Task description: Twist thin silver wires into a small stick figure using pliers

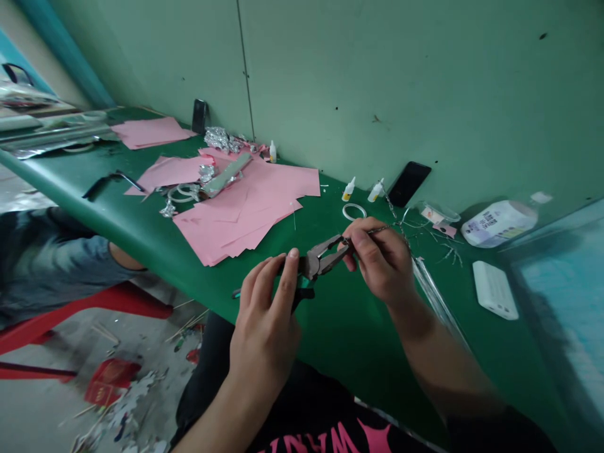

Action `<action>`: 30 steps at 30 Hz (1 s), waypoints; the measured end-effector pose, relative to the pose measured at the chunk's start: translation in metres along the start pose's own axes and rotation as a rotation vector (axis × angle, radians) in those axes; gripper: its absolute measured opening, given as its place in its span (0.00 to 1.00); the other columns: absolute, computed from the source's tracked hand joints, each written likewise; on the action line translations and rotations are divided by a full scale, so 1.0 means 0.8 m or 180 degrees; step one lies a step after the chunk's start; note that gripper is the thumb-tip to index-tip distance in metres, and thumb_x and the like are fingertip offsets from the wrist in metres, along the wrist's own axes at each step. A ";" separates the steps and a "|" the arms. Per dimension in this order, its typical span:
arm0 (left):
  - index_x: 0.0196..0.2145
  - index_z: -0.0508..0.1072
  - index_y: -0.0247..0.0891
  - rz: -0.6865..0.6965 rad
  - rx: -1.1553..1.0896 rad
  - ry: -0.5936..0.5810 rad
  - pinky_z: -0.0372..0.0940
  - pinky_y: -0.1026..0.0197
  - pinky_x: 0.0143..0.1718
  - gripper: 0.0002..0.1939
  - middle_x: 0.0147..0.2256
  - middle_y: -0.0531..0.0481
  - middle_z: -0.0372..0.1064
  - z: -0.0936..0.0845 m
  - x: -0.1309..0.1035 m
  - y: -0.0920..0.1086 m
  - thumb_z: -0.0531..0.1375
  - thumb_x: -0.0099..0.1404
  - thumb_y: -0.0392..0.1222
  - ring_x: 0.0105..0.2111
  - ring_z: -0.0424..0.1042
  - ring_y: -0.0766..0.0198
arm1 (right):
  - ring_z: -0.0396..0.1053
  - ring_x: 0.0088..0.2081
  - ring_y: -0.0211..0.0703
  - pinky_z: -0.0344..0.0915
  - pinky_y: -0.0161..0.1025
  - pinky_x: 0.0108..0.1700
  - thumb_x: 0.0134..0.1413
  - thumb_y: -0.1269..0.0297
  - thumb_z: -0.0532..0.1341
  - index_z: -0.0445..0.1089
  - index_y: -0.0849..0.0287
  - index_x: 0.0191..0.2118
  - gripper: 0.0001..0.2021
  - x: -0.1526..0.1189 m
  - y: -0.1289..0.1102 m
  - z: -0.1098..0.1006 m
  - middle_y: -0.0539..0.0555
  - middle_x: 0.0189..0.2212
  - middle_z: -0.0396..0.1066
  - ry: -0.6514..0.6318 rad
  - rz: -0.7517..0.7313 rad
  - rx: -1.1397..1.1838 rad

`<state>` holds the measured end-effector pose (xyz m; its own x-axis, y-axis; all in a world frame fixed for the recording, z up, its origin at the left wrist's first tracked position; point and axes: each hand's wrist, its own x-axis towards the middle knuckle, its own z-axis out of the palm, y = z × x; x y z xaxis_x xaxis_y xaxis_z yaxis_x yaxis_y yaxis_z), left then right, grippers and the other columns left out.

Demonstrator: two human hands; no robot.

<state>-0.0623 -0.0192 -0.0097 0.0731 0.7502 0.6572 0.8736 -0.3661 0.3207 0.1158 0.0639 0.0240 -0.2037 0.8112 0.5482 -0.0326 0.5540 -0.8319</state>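
My left hand is wrapped round the dark handles of a pair of pliers, whose jaws point right and stand slightly apart. Between thumb and fingers, my right hand pinches a thin twisted wire. One end of the wire reaches the tips of the plier jaws; the rest runs back over my right fingers and bends up behind them. Just beyond my hands lies a white ring on the green table. Long clear strips lie beside my right forearm.
Pink sheets, crumpled foil and glasses are on the left. Small bottles, a phone, a large bottle and a white box stand or lie along the back and right. Another person's leg is at the left.
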 end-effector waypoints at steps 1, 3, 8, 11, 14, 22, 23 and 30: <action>0.68 0.53 0.41 0.0018 0.0033 0.0037 0.66 0.46 0.55 0.45 0.55 0.38 0.65 0.000 0.000 0.000 0.51 0.55 0.17 0.56 0.65 0.48 | 0.62 0.23 0.33 0.57 0.37 0.23 0.66 0.63 0.57 0.69 0.56 0.34 0.08 -0.001 0.000 0.000 0.49 0.29 0.67 0.0039 -0.0059 -0.0085; 0.68 0.52 0.41 0.0044 0.0056 0.0078 0.66 0.46 0.55 0.45 0.55 0.38 0.65 0.000 0.000 -0.001 0.51 0.55 0.17 0.55 0.65 0.48 | 0.61 0.26 0.34 0.56 0.38 0.25 0.66 0.63 0.57 0.69 0.56 0.34 0.08 -0.002 0.000 0.001 0.50 0.31 0.67 0.0067 -0.0198 -0.0311; 0.69 0.50 0.44 -0.0065 0.0046 -0.0082 0.64 0.48 0.57 0.46 0.56 0.40 0.63 -0.003 -0.001 0.001 0.51 0.57 0.18 0.56 0.63 0.50 | 0.60 0.29 0.39 0.56 0.41 0.30 0.67 0.67 0.54 0.68 0.54 0.35 0.08 0.000 -0.006 0.002 0.50 0.29 0.65 0.0001 -0.0682 -0.0878; 0.69 0.50 0.44 -0.0094 0.0032 -0.0139 0.64 0.49 0.57 0.45 0.55 0.40 0.63 -0.005 0.000 0.001 0.51 0.57 0.18 0.56 0.63 0.50 | 0.62 0.31 0.42 0.58 0.43 0.33 0.66 0.68 0.53 0.67 0.53 0.36 0.08 0.002 -0.007 0.003 0.51 0.29 0.65 -0.0020 -0.0904 -0.1068; 0.68 0.52 0.42 -0.0113 0.0027 -0.0175 0.64 0.50 0.56 0.45 0.55 0.40 0.64 -0.005 -0.001 0.001 0.51 0.56 0.17 0.56 0.64 0.51 | 0.63 0.32 0.43 0.59 0.44 0.34 0.66 0.68 0.53 0.67 0.53 0.36 0.08 0.002 -0.006 0.003 0.51 0.29 0.65 -0.0038 -0.0976 -0.1135; 0.67 0.55 0.40 -0.0163 -0.0241 -0.0415 0.67 0.52 0.53 0.43 0.55 0.41 0.66 -0.007 0.000 -0.006 0.51 0.54 0.18 0.54 0.66 0.52 | 0.63 0.33 0.43 0.59 0.44 0.35 0.65 0.70 0.53 0.67 0.54 0.36 0.08 0.002 0.000 0.003 0.51 0.29 0.65 -0.0065 -0.1030 -0.1037; 0.66 0.56 0.40 -0.0196 -0.0286 -0.0456 0.68 0.52 0.53 0.43 0.55 0.41 0.67 -0.008 0.000 -0.007 0.51 0.54 0.19 0.54 0.66 0.52 | 0.63 0.33 0.43 0.59 0.44 0.35 0.65 0.70 0.53 0.67 0.53 0.36 0.08 0.002 0.001 0.003 0.51 0.29 0.65 -0.0070 -0.1047 -0.1015; 0.62 0.64 0.42 -0.0628 -0.0881 -0.0805 0.70 0.54 0.49 0.41 0.53 0.45 0.70 -0.015 0.005 -0.010 0.51 0.51 0.20 0.51 0.71 0.55 | 0.63 0.33 0.43 0.60 0.45 0.36 0.65 0.69 0.53 0.67 0.53 0.36 0.08 0.003 0.006 0.004 0.51 0.30 0.66 -0.0102 -0.1062 -0.0910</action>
<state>-0.0744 -0.0197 -0.0014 0.0634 0.9196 0.3877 0.7230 -0.3101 0.6174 0.1121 0.0681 0.0209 -0.2583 0.5754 0.7760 0.1693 0.8178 -0.5501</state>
